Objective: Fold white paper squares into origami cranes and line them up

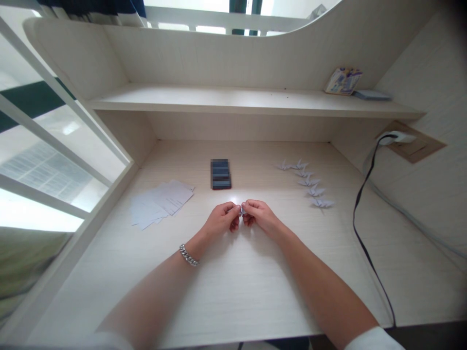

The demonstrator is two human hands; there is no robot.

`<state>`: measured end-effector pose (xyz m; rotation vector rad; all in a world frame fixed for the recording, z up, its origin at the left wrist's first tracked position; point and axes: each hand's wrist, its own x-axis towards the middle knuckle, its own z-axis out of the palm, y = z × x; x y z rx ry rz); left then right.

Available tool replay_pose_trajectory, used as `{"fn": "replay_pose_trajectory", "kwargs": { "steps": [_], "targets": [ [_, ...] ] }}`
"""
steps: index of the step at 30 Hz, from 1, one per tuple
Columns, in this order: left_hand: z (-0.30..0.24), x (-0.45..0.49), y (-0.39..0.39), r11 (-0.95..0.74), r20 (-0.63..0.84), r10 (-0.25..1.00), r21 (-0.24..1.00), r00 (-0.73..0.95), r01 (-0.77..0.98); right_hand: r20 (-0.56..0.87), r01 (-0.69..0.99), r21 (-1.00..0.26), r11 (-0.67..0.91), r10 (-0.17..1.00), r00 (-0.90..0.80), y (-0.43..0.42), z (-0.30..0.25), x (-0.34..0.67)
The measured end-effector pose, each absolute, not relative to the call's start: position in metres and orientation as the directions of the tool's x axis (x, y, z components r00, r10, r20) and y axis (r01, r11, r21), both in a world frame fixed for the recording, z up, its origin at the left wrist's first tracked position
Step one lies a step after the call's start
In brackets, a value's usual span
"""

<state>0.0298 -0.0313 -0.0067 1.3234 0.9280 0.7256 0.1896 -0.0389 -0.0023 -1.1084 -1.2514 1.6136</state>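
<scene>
Pale desk [233, 291] under us: our left hand [222, 219] and right hand [260, 217] meet just before the phone [221, 174], both pinching a small folded paper [241, 210] for creasing. Sheets [160, 201] lie left of the phone, cranes [308, 183] right.

The tabletop [233, 291] is pale cream with thin wood lines. The paper sheets [160, 201] at middle left are white. The little paper cranes [310, 183] at middle right are light grey-blue. The cable [359, 209] on the right is black. The bracelet [188, 255] is silver. The card [343, 80] on the shelf at upper right is purple and yellow.
</scene>
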Motion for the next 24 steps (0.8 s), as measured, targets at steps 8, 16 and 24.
{"fn": "replay_pose_trajectory", "kwargs": {
  "steps": [8,16,24],
  "targets": [
    [-0.003,0.027,-0.031,0.211,-0.178,0.835,0.978,0.521,-0.003,-0.142,-0.047,-0.985,-0.169,0.925,-0.352,-0.040,-0.002,0.188],
    [0.001,0.028,-0.032,0.243,-0.147,0.848,0.962,0.508,-0.128,-0.146,-0.295,-0.919,-0.262,0.921,-0.361,-0.042,0.001,0.189],
    [0.005,0.030,-0.037,0.340,-0.118,0.846,0.871,0.520,-0.355,-0.131,-0.511,-0.789,-0.341,0.906,-0.403,-0.041,0.000,0.182]
  ]
}}
